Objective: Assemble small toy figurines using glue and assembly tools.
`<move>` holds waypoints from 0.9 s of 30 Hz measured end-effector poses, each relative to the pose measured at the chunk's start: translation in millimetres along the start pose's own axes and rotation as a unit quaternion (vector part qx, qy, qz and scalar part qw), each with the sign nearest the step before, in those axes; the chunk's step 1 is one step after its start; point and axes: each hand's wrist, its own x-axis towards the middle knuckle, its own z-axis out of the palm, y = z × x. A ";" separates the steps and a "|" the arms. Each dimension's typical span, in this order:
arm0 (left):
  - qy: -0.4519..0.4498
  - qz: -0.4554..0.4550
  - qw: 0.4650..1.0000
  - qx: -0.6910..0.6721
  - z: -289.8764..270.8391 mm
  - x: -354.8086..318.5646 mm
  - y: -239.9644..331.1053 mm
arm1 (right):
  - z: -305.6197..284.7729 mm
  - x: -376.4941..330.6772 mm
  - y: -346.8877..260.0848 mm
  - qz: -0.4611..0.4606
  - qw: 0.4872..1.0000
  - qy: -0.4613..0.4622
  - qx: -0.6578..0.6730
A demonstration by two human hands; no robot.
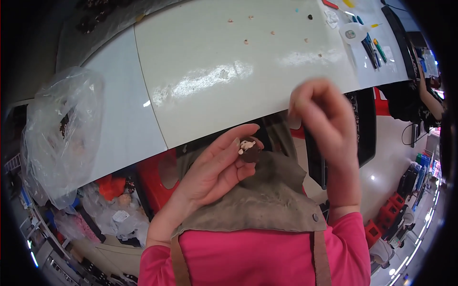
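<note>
At nine o'clock a crumpled clear plastic bag (62, 133) sits on the pale counter (214, 71). Just left of centre, the left hand (214, 167) lies palm up, its thumb and fingers pinching a small dark brown figure (249, 150) with cream patches, held over a grey-brown apron (257, 200). Toward three o'clock the right hand (324, 119) is raised and blurred, fingers curled inward; whether it grips anything cannot be told. At one o'clock, slim tools (372, 45) lie on the counter.
</note>
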 end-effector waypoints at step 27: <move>0.141 0.054 0.976 0.155 14.7 -4.0 -8.0 | 50.9 -48.3 41.1 0.151 0.941 0.032 0.302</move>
